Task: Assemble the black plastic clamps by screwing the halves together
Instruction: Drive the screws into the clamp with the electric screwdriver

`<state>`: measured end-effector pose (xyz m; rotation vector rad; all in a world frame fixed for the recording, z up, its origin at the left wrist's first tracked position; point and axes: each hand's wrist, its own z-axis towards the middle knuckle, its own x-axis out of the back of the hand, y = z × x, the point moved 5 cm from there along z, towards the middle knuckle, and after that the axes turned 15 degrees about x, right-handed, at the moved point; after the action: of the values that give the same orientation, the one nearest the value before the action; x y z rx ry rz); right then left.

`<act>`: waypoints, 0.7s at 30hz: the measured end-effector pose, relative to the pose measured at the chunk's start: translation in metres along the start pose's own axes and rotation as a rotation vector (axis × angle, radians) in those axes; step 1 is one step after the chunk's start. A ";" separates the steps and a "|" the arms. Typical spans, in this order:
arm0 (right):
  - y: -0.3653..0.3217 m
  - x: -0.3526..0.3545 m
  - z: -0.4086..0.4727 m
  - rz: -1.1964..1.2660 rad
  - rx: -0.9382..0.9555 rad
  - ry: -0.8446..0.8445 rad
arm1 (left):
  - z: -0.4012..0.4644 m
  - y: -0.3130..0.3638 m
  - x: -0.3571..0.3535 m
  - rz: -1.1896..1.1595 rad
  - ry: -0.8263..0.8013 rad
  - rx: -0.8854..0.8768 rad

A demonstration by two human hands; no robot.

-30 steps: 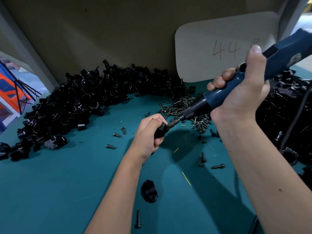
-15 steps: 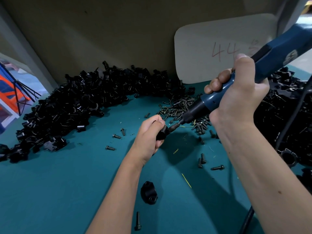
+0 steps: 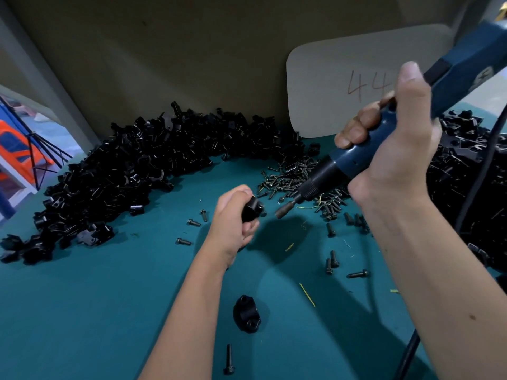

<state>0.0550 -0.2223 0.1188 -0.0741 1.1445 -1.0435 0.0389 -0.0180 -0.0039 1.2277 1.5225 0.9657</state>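
While gripping a black clamp point(image 3: 253, 212) over the teal table point(image 3: 109, 311), left hand point(image 3: 233, 223) curls round it; clamp juts from the fingers toward the bit, just apart from its tip; right hand point(image 3: 395, 149) wraps the blue screwdriver point(image 3: 343, 165), above right

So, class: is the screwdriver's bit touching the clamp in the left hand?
No: the electric screwdriver bit tip hangs apart from the clamp gripped by the left hand.

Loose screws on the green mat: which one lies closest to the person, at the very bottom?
The lone screw below the loose black clamp, lying lengthwise with its head toward the person. The other screws lie farther up the mat.
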 end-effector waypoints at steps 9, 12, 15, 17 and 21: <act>0.070 0.017 -0.037 -0.539 -0.542 -0.261 | 0.001 -0.002 0.017 -0.648 -0.012 0.190; 0.093 0.024 -0.056 -0.744 -0.523 -0.384 | 0.001 -0.001 0.016 -0.659 -0.027 0.192; 0.100 0.025 -0.059 -1.102 -0.287 -0.570 | 0.001 0.000 0.018 -0.660 -0.008 0.178; 0.100 0.023 -0.060 -1.251 -0.176 -0.674 | 0.002 -0.001 0.018 -0.658 0.004 0.181; 0.105 0.028 -0.067 -1.351 -0.240 -0.835 | 0.003 -0.003 0.019 -0.606 0.089 0.175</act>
<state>0.0711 -0.1542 0.0114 -1.4890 0.3091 -1.7484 0.0395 0.0000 -0.0112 0.7595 1.9244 0.4963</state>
